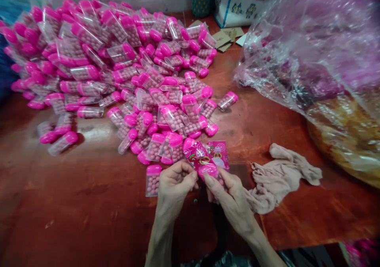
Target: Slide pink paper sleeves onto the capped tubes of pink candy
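My right hand [227, 190] is closed around a small clear candy container with a pink cap [208, 169], thumb pressed against it near the cap. A glossy pink printed sleeve [193, 151] with fruit pictures stands up from the cap end, tilted to the left. My left hand [177, 180] pinches at the lower left edge of that sleeve; its fingertips are partly hidden. Just behind lie more flat printed sleeves [221, 153] on the table. Left of my left hand rests another pink-capped container [153, 181] filled with pink balls.
A large heap of pink-capped candy containers [124, 57] covers the table's back left. A crumpled beige cloth [282, 176] lies to the right. Beyond it bulges a big clear plastic bag [308, 53]. Cardboard pieces [227, 37] and a white printed bag [245, 2] are at the back.
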`<state>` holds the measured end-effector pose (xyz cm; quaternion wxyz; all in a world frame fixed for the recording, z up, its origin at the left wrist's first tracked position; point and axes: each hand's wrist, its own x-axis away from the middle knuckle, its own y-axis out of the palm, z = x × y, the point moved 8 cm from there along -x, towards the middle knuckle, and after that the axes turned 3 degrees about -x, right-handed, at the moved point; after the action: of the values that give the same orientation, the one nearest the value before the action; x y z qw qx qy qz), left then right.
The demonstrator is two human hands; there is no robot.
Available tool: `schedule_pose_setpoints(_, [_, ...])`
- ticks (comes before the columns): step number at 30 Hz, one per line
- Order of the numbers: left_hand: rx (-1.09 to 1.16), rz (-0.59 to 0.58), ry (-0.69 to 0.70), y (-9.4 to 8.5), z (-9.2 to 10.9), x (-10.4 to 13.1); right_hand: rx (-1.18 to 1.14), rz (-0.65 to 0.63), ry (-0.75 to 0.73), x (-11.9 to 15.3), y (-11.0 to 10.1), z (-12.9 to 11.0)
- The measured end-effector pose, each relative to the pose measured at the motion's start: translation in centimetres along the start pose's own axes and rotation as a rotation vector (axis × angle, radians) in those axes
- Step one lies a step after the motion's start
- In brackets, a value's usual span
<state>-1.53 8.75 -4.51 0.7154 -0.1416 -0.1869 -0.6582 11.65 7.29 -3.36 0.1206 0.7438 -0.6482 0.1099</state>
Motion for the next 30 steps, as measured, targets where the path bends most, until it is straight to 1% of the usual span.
schedule_pose_setpoints(7, [-0.059, 0.064, 0.02, 0.3, 0.3, 0.3, 0.041, 0.046, 0.004, 0.0, -0.1, -0.2])
schedule_pose_setpoints(9, [-0.076, 0.064, 0.02, 0.4, 0.2, 0.4, 0.054, 0.052, 0.007, 0.0, -0.2, -0.1])
schedule_pose_setpoints(12, [-0.104, 0.056, 0.017, 0.5, 0.0, 0.4, 0.134, 0.068, 0.007, 0.1, -0.4, 0.2])
schedule_pose_setpoints(15, [-0.137, 0.084, 0.032, 0.5, -0.1, 0.3, 0.235, 0.089, 0.01, 0.2, -0.7, 0.3])
schedule_pose_setpoints(18, [-0.155, 0.107, 0.043, 0.7, 0.1, 0.4, 0.246, 0.101, -0.03, 0.3, -0.5, -0.4])
schedule_pose_setpoints(22, [-0.16, 0.103, 0.051, 1.0, 0.3, 0.6, 0.232, 0.136, -0.103, 0.5, -0.4, -1.4])
schedule_pose_setpoints(26, [-0.216, 0.148, 0.139, 0.7, 0.6, 0.7, 0.257, 0.091, -0.058, 0.3, -0.4, -1.1])
schedule_pose_setpoints(30, [-0.247, 0.242, 0.239, -0.3, 0.9, 0.6, 0.287, 0.057, -0.043, 0.3, -0.9, -0.8])
